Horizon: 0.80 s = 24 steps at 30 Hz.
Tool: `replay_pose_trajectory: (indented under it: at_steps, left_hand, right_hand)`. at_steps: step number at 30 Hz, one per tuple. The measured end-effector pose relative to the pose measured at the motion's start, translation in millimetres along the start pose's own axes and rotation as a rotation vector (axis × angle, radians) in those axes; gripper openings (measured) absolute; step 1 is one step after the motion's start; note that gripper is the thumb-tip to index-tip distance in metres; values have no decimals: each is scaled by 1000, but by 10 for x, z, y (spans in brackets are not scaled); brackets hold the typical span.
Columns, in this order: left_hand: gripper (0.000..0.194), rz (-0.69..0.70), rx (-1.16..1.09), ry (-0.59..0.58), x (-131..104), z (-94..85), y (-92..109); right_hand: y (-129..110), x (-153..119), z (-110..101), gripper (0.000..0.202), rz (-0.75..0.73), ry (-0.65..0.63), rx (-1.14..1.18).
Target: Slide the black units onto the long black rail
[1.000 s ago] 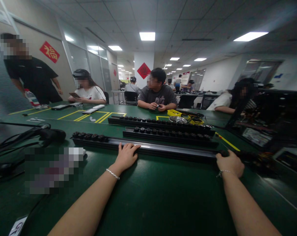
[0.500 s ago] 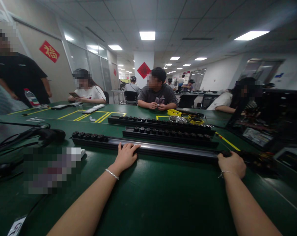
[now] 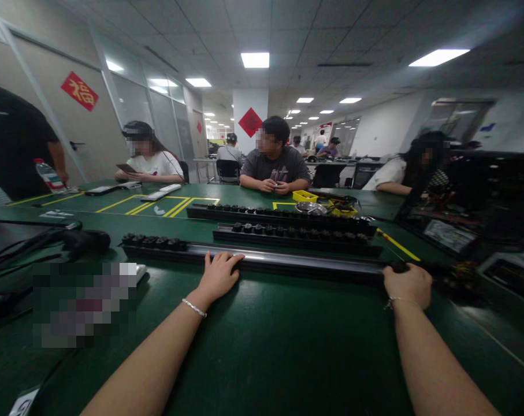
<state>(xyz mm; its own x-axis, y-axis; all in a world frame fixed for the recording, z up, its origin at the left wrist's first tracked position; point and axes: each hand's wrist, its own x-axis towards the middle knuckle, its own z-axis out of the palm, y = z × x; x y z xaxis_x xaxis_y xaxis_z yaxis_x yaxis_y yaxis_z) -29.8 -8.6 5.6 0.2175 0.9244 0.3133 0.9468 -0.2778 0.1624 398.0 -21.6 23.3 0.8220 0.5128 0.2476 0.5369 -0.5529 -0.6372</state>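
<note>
A long black rail [image 3: 287, 263] lies across the green table in front of me, with several black knob-like parts [image 3: 151, 241] seated at its left end and a bare, shiny channel to the right of them. My left hand [image 3: 220, 276] rests on the near edge of this rail with its fingers spread. At the right end of the rail, my right hand [image 3: 409, 284] has its fingers curled around a small black part [image 3: 397, 267], partly hidden by the hand. Two more black rails [image 3: 296, 240] with rows of similar parts lie just behind.
A yellow tray [image 3: 305, 197] and a round metal dish [image 3: 311, 208] stand farther back. Black cables [image 3: 71, 242] lie at left, near a blurred-out object [image 3: 86, 306]. A dark frame [image 3: 439, 225] stands at right. People sit across the table [image 3: 279, 346]; a bottle [image 3: 49, 175] stands at far left.
The view has shifted slightly. Both hands keep nearly the same places on the rail. The standing person at the far left has moved farther toward the left edge.
</note>
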Motion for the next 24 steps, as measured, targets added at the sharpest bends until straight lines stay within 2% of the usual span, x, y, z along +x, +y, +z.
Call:
replay_pose_trajectory:
  at_steps: [6, 24]
  left_hand:
    - [46, -6, -1, 1, 0, -4, 2]
    - [45, -15, -15, -26, 13, -6, -19]
  right_hand:
    - [-15, 2, -16, 63, 43, -21, 8]
    - [131, 193, -3, 59, 77, -55, -11]
